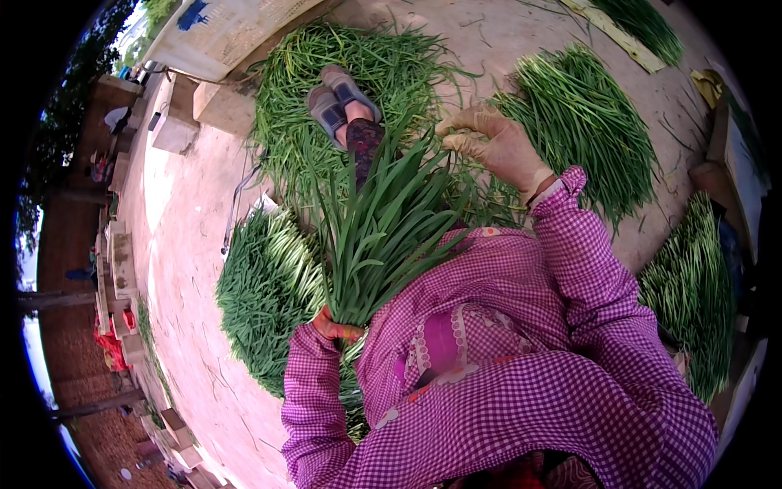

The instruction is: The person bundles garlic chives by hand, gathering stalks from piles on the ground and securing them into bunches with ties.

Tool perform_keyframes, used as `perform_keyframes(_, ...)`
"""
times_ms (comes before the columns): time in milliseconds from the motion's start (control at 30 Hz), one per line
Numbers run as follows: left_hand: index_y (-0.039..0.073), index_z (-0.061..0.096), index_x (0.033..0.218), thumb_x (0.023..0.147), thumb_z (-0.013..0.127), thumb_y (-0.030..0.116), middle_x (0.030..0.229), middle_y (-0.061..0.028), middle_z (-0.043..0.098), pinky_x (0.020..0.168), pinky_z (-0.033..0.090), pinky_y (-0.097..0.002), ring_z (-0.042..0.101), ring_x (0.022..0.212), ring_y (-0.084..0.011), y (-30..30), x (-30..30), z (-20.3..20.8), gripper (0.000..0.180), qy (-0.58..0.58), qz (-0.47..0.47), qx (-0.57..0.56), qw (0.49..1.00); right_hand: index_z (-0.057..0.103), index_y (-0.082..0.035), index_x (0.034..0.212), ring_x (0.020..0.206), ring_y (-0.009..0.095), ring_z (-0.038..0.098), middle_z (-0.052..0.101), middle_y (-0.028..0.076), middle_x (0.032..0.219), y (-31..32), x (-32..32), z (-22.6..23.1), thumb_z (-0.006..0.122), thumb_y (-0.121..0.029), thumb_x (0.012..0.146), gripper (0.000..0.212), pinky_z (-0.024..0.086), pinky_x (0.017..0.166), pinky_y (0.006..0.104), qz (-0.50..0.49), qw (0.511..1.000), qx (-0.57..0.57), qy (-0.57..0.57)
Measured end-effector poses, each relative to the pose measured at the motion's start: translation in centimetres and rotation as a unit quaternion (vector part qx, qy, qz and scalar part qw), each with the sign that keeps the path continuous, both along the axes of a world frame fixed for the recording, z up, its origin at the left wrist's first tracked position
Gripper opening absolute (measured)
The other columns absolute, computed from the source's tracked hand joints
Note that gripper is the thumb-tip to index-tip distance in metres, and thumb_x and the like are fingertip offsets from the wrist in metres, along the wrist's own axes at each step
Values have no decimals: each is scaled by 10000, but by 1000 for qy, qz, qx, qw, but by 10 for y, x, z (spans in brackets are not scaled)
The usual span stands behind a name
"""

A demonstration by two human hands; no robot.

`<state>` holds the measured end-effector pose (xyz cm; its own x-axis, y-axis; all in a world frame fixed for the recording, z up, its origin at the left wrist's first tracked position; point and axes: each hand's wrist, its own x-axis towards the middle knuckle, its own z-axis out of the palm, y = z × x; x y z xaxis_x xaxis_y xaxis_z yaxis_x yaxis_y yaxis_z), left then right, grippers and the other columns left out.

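My left hand (336, 328), in an orange glove, is closed round the lower end of a bunch of garlic chives (379, 228). The long flat green leaves fan up and away from me across my lap. Off the bunch's right side, my right hand (509, 151) is raised in a pale, stained glove. Its fingers are bent, with a narrow gap between them and the thumb, and I see nothing held there. To the left of the bunch lies a stacked heap of chives (261, 285) with pale stem ends beside my left forearm.
Loose leaves (350, 53) are strewn under and around my shoes (342, 98). A large pile of chives (582, 122) lies beyond my right hand, another stack (692, 293) at far right. A white perforated panel (220, 37) and concrete blocks (175, 114) stand at upper left.
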<state>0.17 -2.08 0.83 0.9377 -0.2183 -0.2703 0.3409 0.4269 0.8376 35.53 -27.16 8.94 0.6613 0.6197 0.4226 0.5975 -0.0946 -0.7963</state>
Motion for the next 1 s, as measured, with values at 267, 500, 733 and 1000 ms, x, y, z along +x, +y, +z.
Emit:
perform_keyframes(267,29,613,1170,694,742,-110,849,-71,676,499,452,-281,582,577,-139,4,-8,-9,512,-1,-7,29,1000,686,-61,842,744,214,621,661,51,772,18,-16,-35,678,-220,810,163,484,717,343,75,996,-34,45)
perform_keyframes(500,-55,566,1181,721,634,-95,1046,-238,612,477,440,-335,580,553,-211,20,-31,-36,467,-54,-13,15,998,680,-31,926,817,107,569,646,21,834,-11,26,-35,607,-129,897,125,459,777,242,-58,944,114,304)
perform_keyframes(733,-67,549,1200,810,607,78,1066,-250,602,464,438,-352,576,537,-237,30,-30,-46,420,-105,-61,-34,992,670,-14,967,841,174,613,665,79,865,-22,12,-35,692,-391,826,403,486,773,325,72,966,-105,225)
perform_keyframes(1000,0,560,1217,728,695,-48,985,-153,647,477,474,-297,601,575,-180,10,-20,-16,510,-35,6,-22,999,666,17,912,643,109,578,644,46,731,0,-20,-58,633,-156,891,177,484,619,251,60,936,-15,346)
